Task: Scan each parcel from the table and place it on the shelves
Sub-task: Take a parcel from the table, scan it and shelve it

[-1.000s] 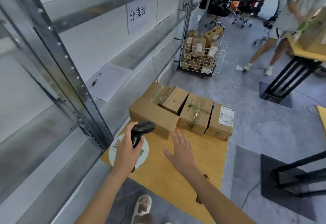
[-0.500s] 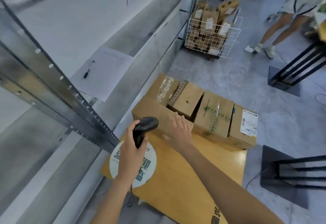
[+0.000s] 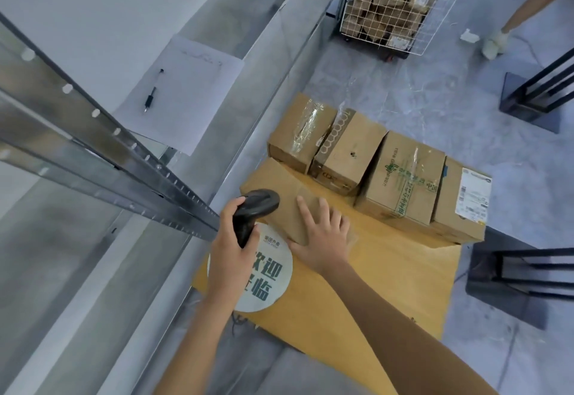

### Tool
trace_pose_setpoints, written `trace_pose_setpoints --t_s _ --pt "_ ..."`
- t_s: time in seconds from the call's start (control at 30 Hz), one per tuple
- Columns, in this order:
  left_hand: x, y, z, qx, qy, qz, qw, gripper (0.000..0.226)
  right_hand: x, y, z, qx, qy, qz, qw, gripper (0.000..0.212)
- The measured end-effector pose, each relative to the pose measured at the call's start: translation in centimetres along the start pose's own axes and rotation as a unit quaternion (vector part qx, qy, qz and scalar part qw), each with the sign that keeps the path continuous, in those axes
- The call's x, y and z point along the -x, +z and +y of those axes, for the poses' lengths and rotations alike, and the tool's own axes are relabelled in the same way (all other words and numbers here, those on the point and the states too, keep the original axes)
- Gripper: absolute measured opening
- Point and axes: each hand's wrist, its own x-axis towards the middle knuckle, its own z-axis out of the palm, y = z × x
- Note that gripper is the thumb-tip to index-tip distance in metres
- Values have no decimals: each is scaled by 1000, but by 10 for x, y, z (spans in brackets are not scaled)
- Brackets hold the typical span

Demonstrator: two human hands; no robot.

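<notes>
Shelving (image 3: 102,152) is taking up the whole left side, grey metal, with a sheet of paper (image 3: 183,93) and a pen (image 3: 151,99) lying on one level. Next biggest is the yellow bench (image 3: 388,286), sitting just right of it with a round printed sticker (image 3: 267,276) near its left edge. Along the far edge of the bench four cardboard boxes (image 3: 400,180) are standing in a row, touching each other. Further back on the floor a wire cart (image 3: 400,12) is holding a pile of more cardboard boxes.

The parcel being dealt with right now is the nearest box (image 3: 279,195), lying in front of that row with its long axis running from far-left to near-right. The right hand (image 3: 323,236) is resting flat on its near-right end, fingers (image 3: 306,211) spread wide and gripping nothing yet. The left hand (image 3: 231,251) is wrapped tight round the handle of a black scanner (image 3: 253,208), whose head is hovering right over the box's left part. I can't see a label on it, so my guess is it needs turning before scanning.
</notes>
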Motion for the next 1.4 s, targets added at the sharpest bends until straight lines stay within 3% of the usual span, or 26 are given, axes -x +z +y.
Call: trace_pose_setpoints --t_s 0.13,0.23,0.37,0.43,0.5,0.63,0.7,0.83,0.93,1.07,1.17,1.4 --pt "0 1 4 16 8 -6 1000 67 33 9 -8 -34 11 -1 999 95" --pt "1 1 6 33 16 -10 999 61 46 5 -5 -131 59 -26 989 96" --pt "2 -3 5 63 21 2 998 65 55 2 5 -388 140 -110 904 100" --pt "2 -4 4 76 19 0 997 66 57 1 6 -435 149 -117 880 97" --pt "2 -6 4 85 18 -5 996 67 59 1 3 -418 154 -96 890 85" --pt "10 -12 1 88 19 -5 996 66 67 2 -14 -282 156 -8 947 71" --pt "15 -16 -1 88 19 -4 996 66 68 5 -27 -198 132 15 971 78" --pt "22 -22 -4 87 17 5 996 63 64 15 -44 -93 131 -25 987 103" --pt "27 -29 -5 84 13 21 996 59 67 26 -45 -42 117 -6 992 99" --pt "30 -36 -7 85 9 43 995 60 72 28 -40 -89 115 12 989 86" --pt "31 -38 -3 88 9 47 995 64 76 19 -32 -191 129 11 973 83" --pt "26 -31 14 101 37 23 994 65 97 -26 -37 -451 121 121 876 72"
